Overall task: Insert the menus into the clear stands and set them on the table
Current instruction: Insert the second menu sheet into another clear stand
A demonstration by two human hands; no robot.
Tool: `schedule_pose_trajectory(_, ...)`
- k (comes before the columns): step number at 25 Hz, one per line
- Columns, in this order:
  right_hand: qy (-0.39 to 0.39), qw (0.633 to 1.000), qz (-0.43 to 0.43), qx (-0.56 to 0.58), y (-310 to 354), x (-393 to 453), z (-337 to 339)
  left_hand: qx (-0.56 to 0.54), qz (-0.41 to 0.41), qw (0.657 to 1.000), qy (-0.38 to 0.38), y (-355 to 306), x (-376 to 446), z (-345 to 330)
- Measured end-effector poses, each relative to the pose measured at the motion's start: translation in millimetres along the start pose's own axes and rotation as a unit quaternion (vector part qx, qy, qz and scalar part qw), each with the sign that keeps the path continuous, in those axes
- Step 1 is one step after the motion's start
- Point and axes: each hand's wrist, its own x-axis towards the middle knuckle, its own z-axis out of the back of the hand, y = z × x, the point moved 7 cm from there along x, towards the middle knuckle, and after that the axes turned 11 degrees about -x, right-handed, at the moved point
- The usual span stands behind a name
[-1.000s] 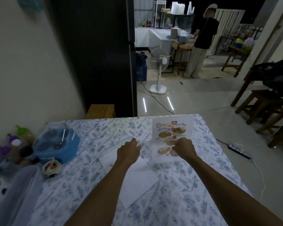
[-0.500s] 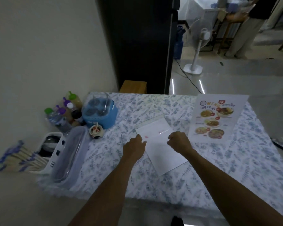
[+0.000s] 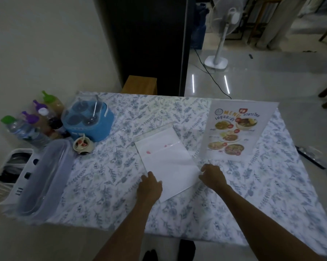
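One menu stand (image 3: 236,132) already stands upright at the right of the worktop (image 3: 110,178). The second menu sheet (image 3: 168,162) lies face down at centre. Left hand (image 3: 150,185) and right hand (image 3: 212,175), fingers curled, touch its lower corners, probably to lift it.

The room is dim, with a cool grey-blue cast over the floral tablecloth (image 3: 106,178). Brighter light comes from the upper right of the frame, where two thin white streaks glare on the glossy floor (image 3: 208,85). The black panel (image 3: 149,40) at upper centre swallows all detail. Edges bow with wide-angle distortion, and the lower corners and forearms look soft and grainy.
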Motion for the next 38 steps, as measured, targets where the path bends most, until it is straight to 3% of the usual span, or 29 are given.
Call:
schedule_pose_trajectory(9, 0.036, 0.995, -0.032, 0.084, 5, -1, -13, -0.141, 0.079, 0.984, -0.071, 12, 8, 6)
schedule_pose_trajectory(17, 0.027, 0.963, -0.046, 0.264, 39, -59, 11, -0.254, -0.062, 0.959, -0.111, 41, -4, 83)
schedule_pose_trajectory(21, -0.016, 0.941, -0.047, 0.334, 60, -96, 37, -0.231, -0.157, 0.96, -0.011, 58, -26, 109)
schedule_pose_trajectory(23, -0.031, 0.939, -0.037, 0.342, 69, -112, 47, -0.273, -0.192, 0.941, 0.062, 64, -42, 118)
schedule_pose_trajectory(25, -0.038, 0.934, -0.028, 0.355, 76, -126, 54, -0.305, -0.208, 0.925, 0.089, 72, -54, 128)
schedule_pose_trajectory(30, -0.063, 0.91, -0.023, 0.409, 76, -144, 71, -0.324, -0.252, 0.91, 0.058, 64, -65, 161)
schedule_pose_trajectory(33, -0.061, 0.911, 0.041, 0.405, 86, -152, 91, -0.337, -0.291, 0.895, 0.018, 36, -76, 189)
schedule_pose_trajectory(38, -0.128, 0.909, 0.093, 0.385, 97, -153, 130, -0.315, -0.368, 0.873, -0.052, -6, -81, 224)
